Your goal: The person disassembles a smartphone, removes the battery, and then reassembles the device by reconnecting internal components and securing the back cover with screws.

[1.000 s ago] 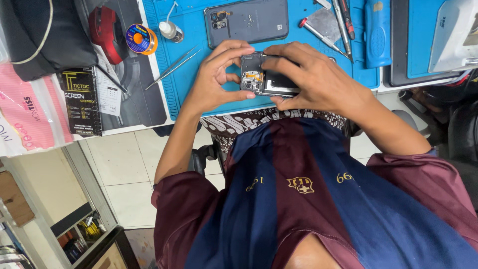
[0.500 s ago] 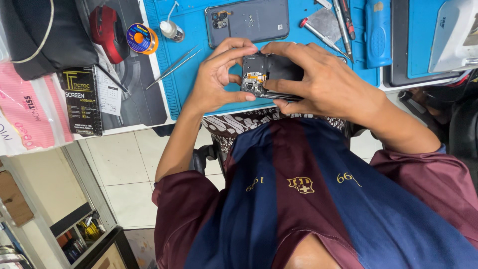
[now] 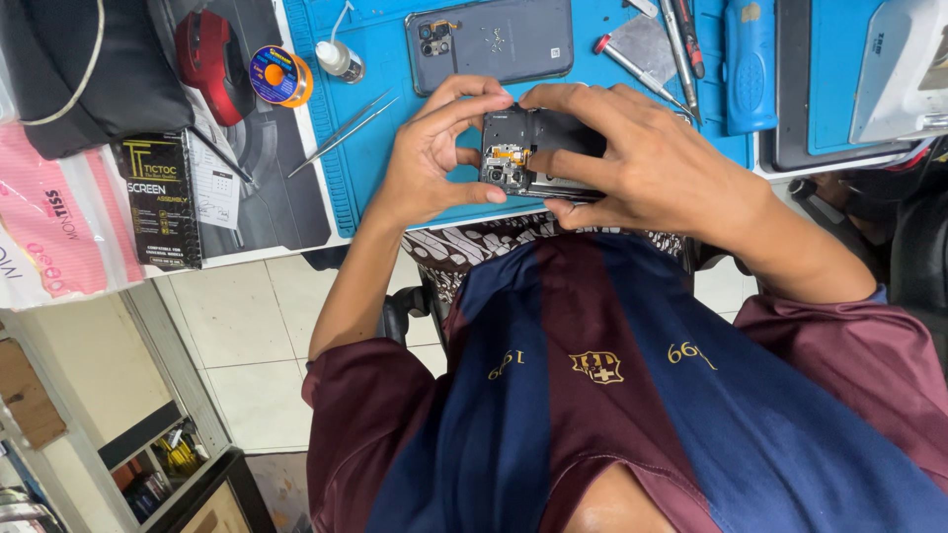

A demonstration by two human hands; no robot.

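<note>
Both hands have barely shifted since the earlier frames; the opened phone [image 3: 538,150] now sits a little more upright between them, its bare inner side and camera parts facing the person. Left hand [image 3: 434,158] is curled, thumb and forefinger pinching the phone's left end. Right hand [image 3: 652,158] wraps the right end, fingers closed over the top edge and thumb under the lower edge. That phone is held just above the near edge of the blue work mat [image 3: 380,158]. On the mat beyond it lies a grey back cover [image 3: 494,41], with tweezers [image 3: 341,133] to its left, a small white bottle [image 3: 339,59] and a solder spool [image 3: 279,76] nearby, and screwdrivers [image 3: 681,44] to the right.
</note>
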